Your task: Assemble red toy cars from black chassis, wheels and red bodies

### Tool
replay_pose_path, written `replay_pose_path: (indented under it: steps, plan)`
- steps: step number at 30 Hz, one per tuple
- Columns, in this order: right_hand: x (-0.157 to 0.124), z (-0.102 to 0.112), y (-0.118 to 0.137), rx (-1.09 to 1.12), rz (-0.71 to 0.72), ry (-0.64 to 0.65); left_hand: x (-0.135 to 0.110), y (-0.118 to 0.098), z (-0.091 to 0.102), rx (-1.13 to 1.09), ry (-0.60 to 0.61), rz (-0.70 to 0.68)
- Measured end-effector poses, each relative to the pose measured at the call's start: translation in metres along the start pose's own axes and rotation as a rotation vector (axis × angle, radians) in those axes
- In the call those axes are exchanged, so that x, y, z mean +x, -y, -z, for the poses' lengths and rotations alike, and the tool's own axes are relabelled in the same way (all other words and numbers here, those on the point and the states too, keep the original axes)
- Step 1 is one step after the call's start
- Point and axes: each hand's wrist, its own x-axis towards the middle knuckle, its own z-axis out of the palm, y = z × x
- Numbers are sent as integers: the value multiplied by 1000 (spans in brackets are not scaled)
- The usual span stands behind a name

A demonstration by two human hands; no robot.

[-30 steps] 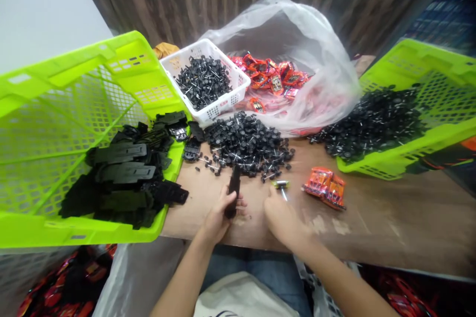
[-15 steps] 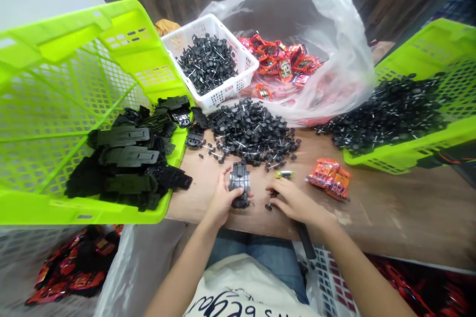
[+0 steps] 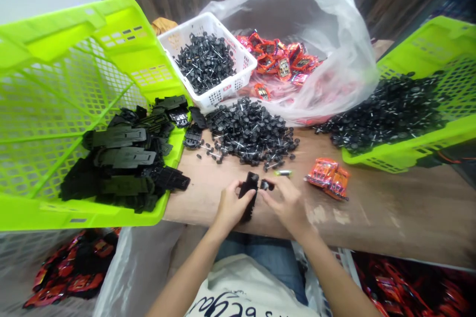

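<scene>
Currently, status by item, with places given relative to the black chassis plate:
Left hand (image 3: 231, 206): closed around the black chassis plate (image 3: 248, 196), holding it tilted just above the near edge of the bench (image 3: 390, 218).
Right hand (image 3: 286, 203): fingertips pinched together on a small wheel-and-axle piece (image 3: 266, 185), touching the plate's far end on its right side.
Work in hand: judged from the grip, one axle is being seated; whether any wheel is already fitted to this plate cannot be told.
Loose wheel pile (image 3: 250, 131): just beyond the plate, large and barely depleted.
White basket (image 3: 211, 62): farther beyond, to the left, full of more wheels.
Left green crate (image 3: 74, 109): left of the plate, tipped toward it, holding many bare chassis plates (image 3: 122, 158).
Right green crate (image 3: 420, 109): well to the right, heaped with wheels.
Orange car bodies (image 3: 329, 177): two or so, near the plate's right.
Clear bag (image 3: 297, 64): beyond the pile, with many more orange bodies.
Progress: early by appearance; most stock remains unassembled.
</scene>
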Motion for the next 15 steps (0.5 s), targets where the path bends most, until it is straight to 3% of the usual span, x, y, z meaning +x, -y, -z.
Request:
replay_pose_path:
  steps: [3, 9, 12, 15]
  plan:
    - [1, -12, 12, -74, 58, -5, -5, -2, -9, -18, 31, -38]
    - [-3, -22, 11, -210, -3, -2, -4, -1, -15, -21, 38, -37]
    - [0, -22, 7, -34, -124, -31, 0, -3, -11, -36, 83, -28]
    - [6, -18, 6, 307, -274, 44, 3, -10, -5, -63, 144, -12]
